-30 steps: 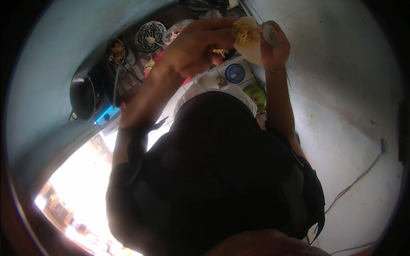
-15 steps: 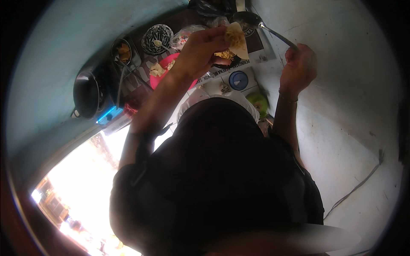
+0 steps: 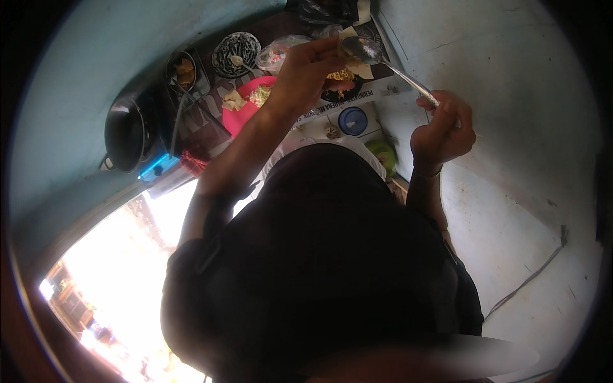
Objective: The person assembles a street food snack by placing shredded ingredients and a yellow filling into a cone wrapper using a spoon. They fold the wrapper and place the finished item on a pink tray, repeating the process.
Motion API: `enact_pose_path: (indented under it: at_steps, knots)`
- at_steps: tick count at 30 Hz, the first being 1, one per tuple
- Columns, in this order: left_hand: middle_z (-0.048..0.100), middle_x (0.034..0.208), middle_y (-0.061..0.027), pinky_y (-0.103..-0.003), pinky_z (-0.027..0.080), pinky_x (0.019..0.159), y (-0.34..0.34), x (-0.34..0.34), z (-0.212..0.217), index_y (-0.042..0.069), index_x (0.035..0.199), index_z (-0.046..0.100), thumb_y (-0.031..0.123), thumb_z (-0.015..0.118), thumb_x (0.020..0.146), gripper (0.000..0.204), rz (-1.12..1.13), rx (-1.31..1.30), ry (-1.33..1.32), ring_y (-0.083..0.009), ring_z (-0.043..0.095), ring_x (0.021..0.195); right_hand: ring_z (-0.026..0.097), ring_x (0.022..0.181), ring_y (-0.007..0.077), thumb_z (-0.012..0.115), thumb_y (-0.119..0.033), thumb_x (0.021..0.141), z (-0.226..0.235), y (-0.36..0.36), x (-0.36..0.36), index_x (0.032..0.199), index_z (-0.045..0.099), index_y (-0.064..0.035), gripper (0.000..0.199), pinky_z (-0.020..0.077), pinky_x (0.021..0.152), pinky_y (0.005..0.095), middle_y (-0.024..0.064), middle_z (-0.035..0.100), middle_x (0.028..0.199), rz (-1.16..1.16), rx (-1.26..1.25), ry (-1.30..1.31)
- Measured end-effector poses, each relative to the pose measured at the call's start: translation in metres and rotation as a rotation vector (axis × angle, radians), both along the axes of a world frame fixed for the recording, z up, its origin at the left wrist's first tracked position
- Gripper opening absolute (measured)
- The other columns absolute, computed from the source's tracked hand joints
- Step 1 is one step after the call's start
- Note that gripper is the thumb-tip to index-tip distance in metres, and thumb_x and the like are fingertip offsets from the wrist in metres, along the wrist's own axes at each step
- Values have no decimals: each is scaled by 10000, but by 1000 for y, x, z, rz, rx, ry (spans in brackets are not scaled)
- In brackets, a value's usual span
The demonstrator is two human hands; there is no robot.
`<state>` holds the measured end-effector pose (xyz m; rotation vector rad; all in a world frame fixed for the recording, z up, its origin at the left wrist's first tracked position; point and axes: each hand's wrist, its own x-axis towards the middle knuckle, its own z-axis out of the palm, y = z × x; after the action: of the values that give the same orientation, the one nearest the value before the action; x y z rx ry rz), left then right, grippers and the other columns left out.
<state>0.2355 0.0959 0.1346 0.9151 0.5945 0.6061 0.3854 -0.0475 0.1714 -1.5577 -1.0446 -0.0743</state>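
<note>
A pale sheet of thin wrapper dough (image 3: 364, 70), with a bit of yellowish filling on it, rests in the fingers of my left hand (image 3: 310, 70). My right hand (image 3: 445, 131) is closed around the handle of a metal spoon (image 3: 408, 78). The spoon's bowl lies over the wrapper and hides much of its filling; whether they touch, I cannot tell. Beneath my left fingers sits a dark dish with crumbly yellow filling (image 3: 341, 75), partly covered. Left of that wrist is a pink bowl (image 3: 237, 121) with pale wrapper pieces and shredded food.
A black-and-white speckled plate (image 3: 223, 54) with a small spoon stands at the back, beside a clear plastic bag (image 3: 278, 54). Farther left are a metal pan with browned pieces (image 3: 185, 73) and a dark wok (image 3: 126, 140). A blue-lidded container (image 3: 352, 121) sits nearer. The wall (image 3: 511, 127) rises right.
My right hand has lowered slightly and brought the spoon's bowl from beyond the wrapper to over it. My left hand stays nearly in place, still holding the wrapper.
</note>
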Motion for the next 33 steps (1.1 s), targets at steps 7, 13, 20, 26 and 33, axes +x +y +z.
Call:
enact_pose_path:
  at_steps: [7, 13, 20, 26, 33]
  knots:
    - [638, 1160, -158, -305, 618, 737, -1, -4, -1, -80, 1317, 463, -14, 544, 896, 433, 16, -6, -5, -222, 664, 1001, 641, 596, 168, 472, -90, 929, 3, 0, -1, 796, 634, 16, 235, 502, 576, 265, 92, 660, 693, -20, 19, -144]
    - [650, 1108, -123, -282, 605, 708, 3, -8, -5, -64, 1302, 496, 51, 571, 900, 424, -18, -76, -31, -179, 658, 962, 648, 649, 166, 435, -100, 961, -5, 10, 8, 900, 614, 38, 234, 511, 591, 258, 93, 664, 725, -134, 111, -76]
    - [653, 1043, -88, -245, 583, 660, 8, -20, -7, -54, 1292, 514, 108, 588, 909, 423, -49, -72, -21, -129, 644, 906, 661, 708, 184, 449, -150, 982, -44, 18, 39, 978, 622, 57, 270, 542, 686, 270, 143, 661, 926, -94, -18, 168]
    - [641, 1049, -92, -196, 550, 656, 10, -32, -9, -73, 1263, 526, 21, 583, 869, 409, -35, -75, 12, -117, 634, 899, 698, 743, 210, 457, -135, 954, -86, 33, 31, 958, 659, 37, 266, 550, 688, 281, 123, 677, 896, -86, -140, 424]
    - [648, 1008, -68, -237, 588, 636, 8, -42, -22, -43, 1274, 535, 86, 591, 899, 401, 17, -123, 27, -118, 634, 861, 670, 677, 176, 454, -127, 960, -57, 21, 15, 929, 653, 50, 269, 531, 658, 264, 124, 683, 821, 8, -85, 329]
